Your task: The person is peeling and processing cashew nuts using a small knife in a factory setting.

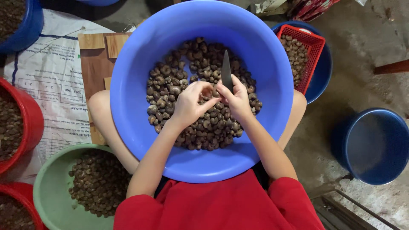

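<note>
My left hand (187, 106) pinched one nut (211, 101) over the blue basin (136, 106) while my right hand (236, 100) gripped the knife (226, 72), mid-shelling, I judged.

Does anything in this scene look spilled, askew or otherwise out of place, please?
Nothing looks spilled: the nuts sit inside the blue basin. One oddity: the red basket rests tilted in another blue bowl. The right hand holds a knife, blade pointing away.

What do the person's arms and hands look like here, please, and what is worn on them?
Both arms are bare from the short red sleeves down. The left hand and right hand wear no gloves; no rings, watch or bracelets can be made out. The fingers are slim and uncovered.
</note>
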